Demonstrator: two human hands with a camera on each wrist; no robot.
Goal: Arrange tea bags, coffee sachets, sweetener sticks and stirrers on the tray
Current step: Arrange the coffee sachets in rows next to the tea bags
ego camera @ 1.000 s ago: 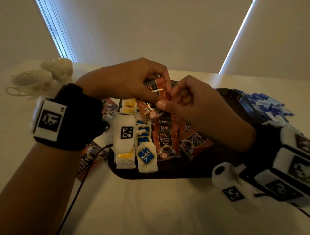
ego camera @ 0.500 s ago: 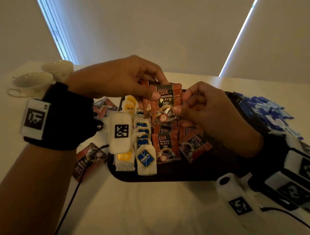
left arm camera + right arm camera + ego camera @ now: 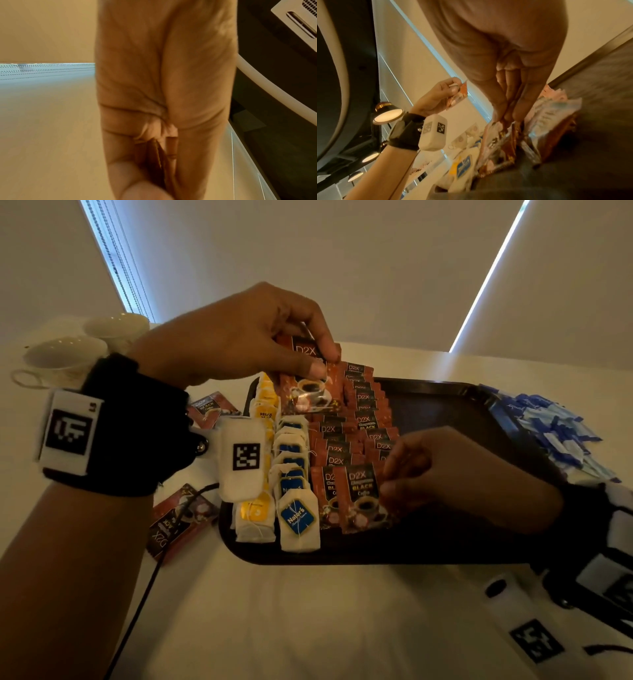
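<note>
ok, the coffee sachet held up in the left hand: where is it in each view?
Head: coffee sachet upper centre, above the tray.
Left wrist: only a brown edge between the fingers, low centre.
Right wrist: left of centre.
Shared landmark: left hand pinching it.

I count one dark tray [image 3: 445,553], two white cups [image 3: 65,356] — and two coffee sachets [image 3: 178,522] lying off the tray; stacked tea bags [image 3: 298,518] and blue sweetener sticks [image 3: 548,429] overlap beyond my counting.
</note>
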